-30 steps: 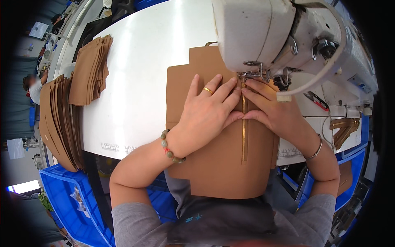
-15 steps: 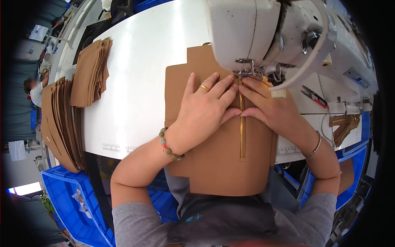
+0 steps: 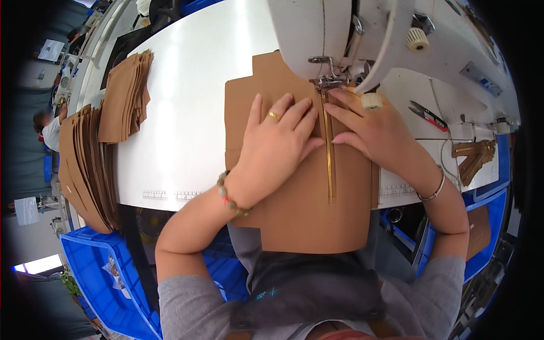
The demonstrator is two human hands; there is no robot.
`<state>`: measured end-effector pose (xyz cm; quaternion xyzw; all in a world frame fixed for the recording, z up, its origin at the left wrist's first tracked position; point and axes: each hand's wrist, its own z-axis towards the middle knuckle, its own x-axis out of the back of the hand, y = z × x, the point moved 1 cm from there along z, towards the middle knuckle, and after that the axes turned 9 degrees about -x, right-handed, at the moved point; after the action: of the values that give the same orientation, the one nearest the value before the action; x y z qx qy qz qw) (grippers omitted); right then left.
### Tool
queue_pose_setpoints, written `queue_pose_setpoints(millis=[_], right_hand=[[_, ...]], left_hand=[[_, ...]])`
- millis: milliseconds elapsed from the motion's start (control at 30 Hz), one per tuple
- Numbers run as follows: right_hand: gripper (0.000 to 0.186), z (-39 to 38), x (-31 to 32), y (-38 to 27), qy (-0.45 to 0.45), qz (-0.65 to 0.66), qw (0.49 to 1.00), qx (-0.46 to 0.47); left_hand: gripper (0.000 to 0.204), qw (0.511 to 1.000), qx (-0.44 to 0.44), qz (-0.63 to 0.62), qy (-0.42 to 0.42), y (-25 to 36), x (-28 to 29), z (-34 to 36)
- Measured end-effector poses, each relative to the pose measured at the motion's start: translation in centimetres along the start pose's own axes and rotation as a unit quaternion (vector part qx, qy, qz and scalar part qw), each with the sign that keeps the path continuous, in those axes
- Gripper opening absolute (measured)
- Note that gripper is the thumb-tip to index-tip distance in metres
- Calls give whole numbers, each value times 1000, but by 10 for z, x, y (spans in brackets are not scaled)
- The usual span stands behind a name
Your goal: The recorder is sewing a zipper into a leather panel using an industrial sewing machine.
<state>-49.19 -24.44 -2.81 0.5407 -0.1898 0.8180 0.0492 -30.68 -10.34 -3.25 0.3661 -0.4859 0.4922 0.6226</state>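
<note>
A brown leather-like panel (image 3: 300,209) lies on the white sewing table (image 3: 187,124) with a gold zipper (image 3: 328,153) running down its middle. The zipper's top end sits under the presser foot (image 3: 324,84) of a white sewing machine (image 3: 340,34). My left hand (image 3: 275,144), wearing a ring and a bead bracelet, lies flat on the panel just left of the zipper. My right hand (image 3: 371,130) presses flat on the panel right of the zipper, fingertips near the presser foot. The panel's lower edge hangs over the table's front toward my lap.
Two stacks of brown cut panels (image 3: 127,99) (image 3: 85,164) lie at the table's left. Scissors (image 3: 429,116) and gold zipper pieces (image 3: 473,156) lie on the right. Blue bins (image 3: 96,272) stand below the table on both sides. Another person (image 3: 48,127) sits far left.
The panel and both hands have shifted up toward the machine as the zipper feeds under the presser foot. The hands stay flat on either side of the zipper.
</note>
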Motion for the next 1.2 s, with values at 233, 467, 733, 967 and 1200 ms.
queue_pose_setpoints(millis=[233, 467, 733, 967, 1200], right_hand=[[35, -58, 41, -9, 4, 30, 998, -62], [21, -94, 39, -25, 89, 114, 985, -95], [28, -92, 1, -69, 89, 74, 990, 80], [30, -96, -10, -76, 81, 42, 988, 123], [42, -133, -33, -66, 53, 139, 988, 48]], left_hand=[[88, 987, -50, -101, -116, 101, 25, -76], [54, 915, 63, -398, 4, 66, 38, -80], [48, 791, 244, -557, 64, 55, 50, -76], [33, 804, 211, -548, 89, 57, 45, -79], [60, 972, 4, -232, 31, 81, 41, -83]])
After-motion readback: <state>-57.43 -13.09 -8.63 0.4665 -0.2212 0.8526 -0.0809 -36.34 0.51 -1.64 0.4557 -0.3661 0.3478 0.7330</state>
